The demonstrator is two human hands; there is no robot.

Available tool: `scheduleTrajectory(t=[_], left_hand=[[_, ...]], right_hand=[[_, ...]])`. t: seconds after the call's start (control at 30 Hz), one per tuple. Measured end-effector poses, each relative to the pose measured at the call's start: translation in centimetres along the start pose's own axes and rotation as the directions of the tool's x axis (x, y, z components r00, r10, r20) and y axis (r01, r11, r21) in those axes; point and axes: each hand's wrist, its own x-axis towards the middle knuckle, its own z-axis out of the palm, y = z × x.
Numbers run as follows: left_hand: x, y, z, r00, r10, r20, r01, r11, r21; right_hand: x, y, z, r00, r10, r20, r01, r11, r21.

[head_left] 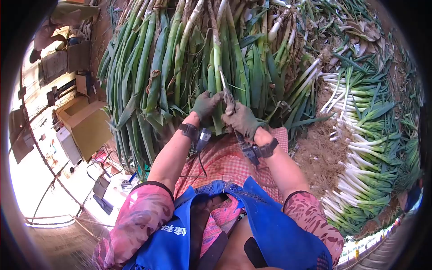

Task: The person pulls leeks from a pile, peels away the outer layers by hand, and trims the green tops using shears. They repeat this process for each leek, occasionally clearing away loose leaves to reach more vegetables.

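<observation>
A large heap of green onions (pixel 157 81) with long leaves lies in front of me. My left hand (pixel 205 107), in a dark glove, is closed around the green leaves of a green onion (pixel 217 56) at the near side of the heap. Close beside it, my gloved right hand (pixel 243 119) is closed on a narrow greyish piece (pixel 228 95) with a pale, thin upper end. Whether that piece is a withered leaf or a tool, I cannot make out. A red checked cloth (pixel 207 157) covers my lap below both hands.
Cleaned green onions (pixel 360 153) with white stems lie in a curved row at the right. Loose roots (pixel 317 157) are piled between them and me. Stripped leaves (pixel 355 29) lie at the back right. A cardboard box (pixel 87 128) stands at the left.
</observation>
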Motion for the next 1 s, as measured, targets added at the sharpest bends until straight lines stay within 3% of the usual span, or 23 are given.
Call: scheduleTrajectory(t=[0.03, 0.1, 0.13, 0.2, 0.23, 0.27, 0.3, 0.33, 0.37, 0.4, 0.43, 0.5, 0.57, 0.63, 0.67, 0.7, 0.73, 0.77, 0.8, 0.87, 0.9, 0.93, 1.0], left_hand=[[-0.3, 0.1, 0.1, 0.999, 0.049, 0.006, -0.049, 0.999, 0.019], [1.5, -3.8, -1.3, 0.924, 0.380, 0.041, -0.374, 0.878, 0.298], [1.6, -4.1, -1.2, 0.957, 0.291, -0.001, -0.282, 0.931, 0.233], [2.8, -6.7, -1.5, 0.829, 0.556, 0.063, -0.547, 0.780, 0.305], [2.9, -7.0, -1.4, 0.812, 0.579, 0.068, -0.573, 0.771, 0.276], [2.5, -6.4, -1.3, 0.855, 0.514, 0.070, -0.516, 0.829, 0.214], [2.0, -5.8, -1.2, 0.893, 0.445, 0.072, -0.451, 0.880, 0.152], [1.6, -5.2, -1.1, 0.925, 0.373, 0.074, -0.379, 0.921, 0.092], [1.6, -5.1, -1.3, 0.969, 0.207, 0.136, -0.199, 0.978, -0.069], [1.7, -5.2, -1.6, 0.974, 0.047, 0.224, 0.002, 0.977, -0.213], [1.6, -5.5, -1.4, 0.957, 0.200, 0.212, -0.240, 0.953, 0.184], [0.0, -3.3, -1.0, 0.979, 0.152, 0.136, -0.162, 0.985, 0.067], [-1.0, -3.1, -0.4, 0.991, 0.082, 0.104, -0.081, 0.997, -0.012], [-1.7, -4.9, 1.0, 0.994, 0.001, 0.113, 0.005, 0.999, -0.048], [-4.5, -0.8, 2.5, 0.984, -0.139, 0.115, 0.098, 0.947, 0.305], [-5.3, -2.4, 3.4, 0.967, -0.110, 0.232, 0.025, 0.940, 0.341], [-4.9, -4.8, 4.5, 0.922, -0.122, 0.368, -0.104, 0.836, 0.538], [-5.9, -2.9, 4.7, 0.895, -0.085, 0.437, -0.193, 0.811, 0.552], [-7.5, 0.2, 5.0, 0.861, -0.056, 0.506, -0.277, 0.783, 0.557], [-7.7, 4.8, 3.6, 0.901, 0.354, 0.253, -0.432, 0.670, 0.603], [-6.2, 5.8, 2.3, 0.781, 0.622, 0.049, -0.454, 0.512, 0.729], [-4.6, 8.2, 0.1, 0.686, 0.724, -0.065, -0.394, 0.445, 0.804], [-2.0, 12.4, -3.3, 0.586, 0.773, -0.241, 0.019, 0.284, 0.959]], right_hand=[[1.5, -0.3, -0.2, 1.000, 0.008, -0.003, -0.007, 1.000, 0.024], [4.1, -3.2, -1.2, 0.994, 0.071, 0.087, -0.085, 0.982, 0.169], [8.6, 0.1, 0.0, 0.997, -0.022, -0.075, 0.024, 0.999, 0.026], [13.2, -1.7, -0.9, 0.995, -0.094, -0.043, 0.095, 0.995, 0.027], [13.7, -4.7, -1.7, 0.998, -0.045, 0.032, 0.039, 0.986, 0.162], [14.1, -7.8, -2.7, 0.994, -0.005, 0.112, -0.027, 0.957, 0.288], [19.4, -6.0, -2.9, 0.976, -0.177, 0.130, 0.164, 0.981, 0.102], [20.9, -7.1, -3.2, 0.984, -0.137, 0.111, 0.131, 0.990, 0.058], [22.2, -8.3, -3.4, 0.991, -0.096, 0.090, 0.095, 0.995, 0.015], [24.0, -7.9, -3.8, 0.971, -0.200, 0.132, 0.216, 0.969, -0.118], [25.7, -7.5, -4.1, 0.938, -0.301, 0.171, 0.336, 0.911, -0.240], [25.7, -6.8, -4.9, 0.978, -0.164, 0.131, 0.170, 0.985, -0.038], [17.5, -10.5, -5.4, 0.999, 0.037, 0.022, -0.036, 0.997, -0.061], [11.6, -11.4, -5.5, 0.990, -0.138, 0.035, 0.142, 0.947, -0.288], [13.0, -5.9, -4.4, 0.987, -0.160, -0.014, 0.150, 0.951, -0.271], [10.8, -5.4, -4.2, 0.982, -0.185, 0.035, 0.188, 0.970, -0.153], [9.4, -3.8, -4.5, 0.984, -0.177, -0.009, 0.173, 0.972, -0.157], [8.5, -1.2, -5.3, 0.966, -0.253, -0.061, 0.246, 0.964, -0.098], [6.0, -1.2, -6.8, 0.973, -0.187, -0.132, 0.185, 0.982, -0.027], [2.0, -1.3, -11.6, 0.991, -0.087, -0.106, 0.099, 0.988, 0.116], [0.2, -1.4, -14.1, 0.984, -0.089, -0.156, 0.106, 0.989, 0.105], [-0.9, -0.8, -16.8, 0.967, -0.096, -0.236, 0.100, 0.995, 0.008], [-2.1, 1.4, -22.2, 0.920, -0.106, -0.377, 0.077, 0.993, -0.091]])
